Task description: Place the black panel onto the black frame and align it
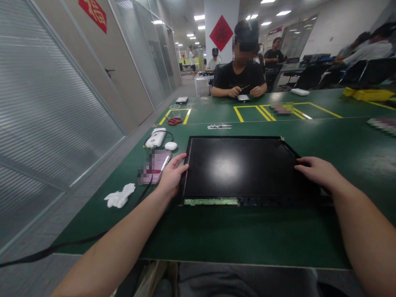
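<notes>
A black LCD screen panel [235, 165] with a thin dark frame lies face up before me, over the green table. A green circuit strip [211, 202] shows along the left part of its near edge. My left hand [173, 175] grips the panel's left edge, thumb on top and fingers against the side. On the opposite edge, my right hand [318, 171] holds the frame between thumb and fingers. The undersides of both grips are hidden, and I cannot tell whether the panel rests fully on the table.
To the left lie a phone [157, 165], a white power bank [156, 137], an earbud case [171, 146], crumpled tissue [120, 196] and red-handled scissors [174, 121]. Small screws or parts [219, 126] sit beyond the panel. Across the table [192, 239], a person [239, 78] handles a small device.
</notes>
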`<state>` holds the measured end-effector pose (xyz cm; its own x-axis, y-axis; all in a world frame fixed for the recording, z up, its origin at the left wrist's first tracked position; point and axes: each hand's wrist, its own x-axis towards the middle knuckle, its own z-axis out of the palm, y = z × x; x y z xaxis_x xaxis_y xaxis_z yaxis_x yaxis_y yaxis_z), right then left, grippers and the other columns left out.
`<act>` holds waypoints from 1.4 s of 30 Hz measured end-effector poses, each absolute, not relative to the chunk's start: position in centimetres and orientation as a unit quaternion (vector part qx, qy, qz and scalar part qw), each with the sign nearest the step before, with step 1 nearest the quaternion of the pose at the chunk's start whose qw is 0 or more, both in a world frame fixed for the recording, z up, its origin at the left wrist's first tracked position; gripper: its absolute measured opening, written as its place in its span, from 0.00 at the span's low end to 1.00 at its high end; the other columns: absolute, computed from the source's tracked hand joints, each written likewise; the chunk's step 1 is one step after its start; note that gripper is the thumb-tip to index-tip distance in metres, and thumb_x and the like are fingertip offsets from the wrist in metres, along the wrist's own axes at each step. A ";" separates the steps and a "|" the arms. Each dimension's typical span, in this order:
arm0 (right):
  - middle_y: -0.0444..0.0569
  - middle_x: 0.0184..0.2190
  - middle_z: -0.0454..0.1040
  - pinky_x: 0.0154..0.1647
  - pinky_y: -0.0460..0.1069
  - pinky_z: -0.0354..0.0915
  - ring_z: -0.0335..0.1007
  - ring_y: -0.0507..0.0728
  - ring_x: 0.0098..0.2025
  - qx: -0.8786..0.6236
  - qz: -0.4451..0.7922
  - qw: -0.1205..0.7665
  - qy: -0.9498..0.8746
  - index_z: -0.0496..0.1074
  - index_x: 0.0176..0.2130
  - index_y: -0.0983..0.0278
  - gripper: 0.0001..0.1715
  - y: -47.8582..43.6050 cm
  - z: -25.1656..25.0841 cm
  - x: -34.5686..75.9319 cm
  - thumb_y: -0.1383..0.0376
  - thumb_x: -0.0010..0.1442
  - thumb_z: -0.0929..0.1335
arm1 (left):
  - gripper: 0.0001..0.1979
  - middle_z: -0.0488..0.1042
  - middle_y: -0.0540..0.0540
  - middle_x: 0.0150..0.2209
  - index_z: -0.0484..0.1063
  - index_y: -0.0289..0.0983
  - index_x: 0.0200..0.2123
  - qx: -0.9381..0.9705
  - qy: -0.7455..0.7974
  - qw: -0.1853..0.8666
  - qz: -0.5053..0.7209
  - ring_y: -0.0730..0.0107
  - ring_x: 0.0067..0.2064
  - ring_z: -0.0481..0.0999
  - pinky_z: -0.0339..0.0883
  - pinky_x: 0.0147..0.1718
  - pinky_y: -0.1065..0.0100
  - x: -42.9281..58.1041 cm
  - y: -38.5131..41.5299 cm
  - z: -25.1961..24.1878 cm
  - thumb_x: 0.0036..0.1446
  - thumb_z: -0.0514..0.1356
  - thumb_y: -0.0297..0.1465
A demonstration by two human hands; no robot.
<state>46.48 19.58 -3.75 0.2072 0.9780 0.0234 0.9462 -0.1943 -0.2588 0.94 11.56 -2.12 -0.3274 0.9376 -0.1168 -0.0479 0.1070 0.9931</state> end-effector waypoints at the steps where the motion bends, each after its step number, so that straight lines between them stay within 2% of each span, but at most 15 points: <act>1: 0.59 0.53 0.78 0.55 0.57 0.68 0.74 0.68 0.55 -0.770 0.074 0.109 -0.625 0.79 0.46 0.66 0.24 19.6 -3.7 46.5 0.57 0.54 0.67 | 0.25 0.71 0.41 0.63 0.73 0.39 0.56 0.354 0.597 0.454 0.559 0.56 0.53 0.80 0.78 0.47 0.59 1.0 11.6 -2.0 0.53 0.62 0.23; 4: 0.58 0.54 0.77 0.55 0.56 0.67 0.73 0.67 0.55 -0.774 0.085 0.108 -0.618 0.79 0.47 0.65 0.25 19.5 -3.6 46.5 0.57 0.54 0.67 | 0.26 0.80 0.41 0.51 0.72 0.38 0.57 0.297 0.592 0.483 0.573 0.66 0.35 0.82 0.79 0.34 0.65 1.3 11.6 -1.8 0.53 0.62 0.25; 7: 0.55 0.52 0.79 0.55 0.56 0.67 0.74 0.67 0.54 -0.777 0.089 0.123 -0.611 0.80 0.46 0.63 0.23 19.4 -3.7 46.6 0.57 0.54 0.67 | 0.25 0.83 0.45 0.38 0.72 0.36 0.57 0.269 0.588 0.493 0.583 0.70 0.27 0.79 0.75 0.28 0.69 1.3 11.6 -1.7 0.54 0.61 0.24; 11: 0.54 0.49 0.80 0.52 0.55 0.68 0.75 0.65 0.52 -0.770 0.085 0.143 -0.616 0.81 0.44 0.62 0.22 19.4 -3.9 46.9 0.58 0.53 0.67 | 0.23 0.83 0.45 0.35 0.73 0.36 0.55 0.266 0.585 0.492 0.587 0.68 0.29 0.81 0.75 0.28 0.69 1.2 11.7 -1.6 0.54 0.60 0.24; 20: 0.52 0.47 0.81 0.52 0.55 0.70 0.76 0.64 0.50 -0.780 0.098 0.136 -0.603 0.82 0.44 0.60 0.22 19.6 -3.8 47.0 0.64 0.51 0.67 | 0.24 0.83 0.43 0.41 0.73 0.35 0.52 0.212 0.536 0.528 0.624 0.65 0.36 0.84 0.77 0.32 0.70 1.4 11.8 -0.9 0.50 0.64 0.18; 23: 0.51 0.48 0.80 0.51 0.55 0.70 0.76 0.64 0.50 -0.788 0.097 0.126 -0.595 0.82 0.45 0.59 0.24 19.6 -3.7 47.1 0.66 0.50 0.66 | 0.26 0.83 0.43 0.42 0.72 0.36 0.53 0.200 0.527 0.539 0.626 0.65 0.35 0.84 0.78 0.32 0.69 1.3 11.7 -0.9 0.49 0.65 0.18; 27: 0.49 0.50 0.80 0.50 0.55 0.71 0.76 0.64 0.51 -0.790 0.092 0.119 -0.594 0.83 0.45 0.57 0.28 19.8 -4.0 47.6 0.70 0.48 0.65 | 0.29 0.83 0.45 0.41 0.71 0.39 0.55 0.207 0.525 0.545 0.620 0.66 0.32 0.83 0.75 0.26 0.72 1.1 11.6 -1.1 0.49 0.68 0.20; 31: 0.50 0.50 0.80 0.50 0.56 0.71 0.76 0.65 0.50 -0.790 0.094 0.122 -0.594 0.83 0.46 0.57 0.29 19.8 -4.3 47.9 0.71 0.47 0.65 | 0.31 0.83 0.45 0.36 0.71 0.39 0.56 0.210 0.521 0.550 0.618 0.66 0.29 0.82 0.75 0.27 0.69 0.9 11.6 -1.4 0.48 0.71 0.25; 34: 0.49 0.52 0.79 0.53 0.55 0.70 0.75 0.65 0.52 -0.789 0.099 0.124 -0.593 0.82 0.47 0.57 0.28 19.8 -4.3 47.8 0.70 0.48 0.65 | 0.27 0.82 0.46 0.31 0.73 0.37 0.54 0.227 0.525 0.546 0.613 0.67 0.27 0.80 0.72 0.25 0.70 0.9 11.6 -1.6 0.49 0.71 0.28; 37: 0.49 0.52 0.79 0.53 0.55 0.69 0.75 0.64 0.52 -0.789 0.100 0.130 -0.592 0.82 0.46 0.57 0.28 19.8 -4.3 47.7 0.70 0.48 0.65 | 0.24 0.81 0.46 0.30 0.75 0.36 0.52 0.260 0.537 0.531 0.601 0.66 0.28 0.80 0.70 0.25 0.71 0.9 11.6 -1.7 0.51 0.71 0.32; 42: 0.49 0.51 0.79 0.53 0.55 0.70 0.75 0.64 0.52 -0.789 0.100 0.133 -0.591 0.83 0.46 0.57 0.26 19.8 -4.2 47.6 0.69 0.49 0.66 | 0.24 0.82 0.45 0.33 0.76 0.37 0.52 0.300 0.550 0.517 0.583 0.63 0.34 0.81 0.70 0.28 0.70 1.0 11.5 -1.7 0.51 0.69 0.37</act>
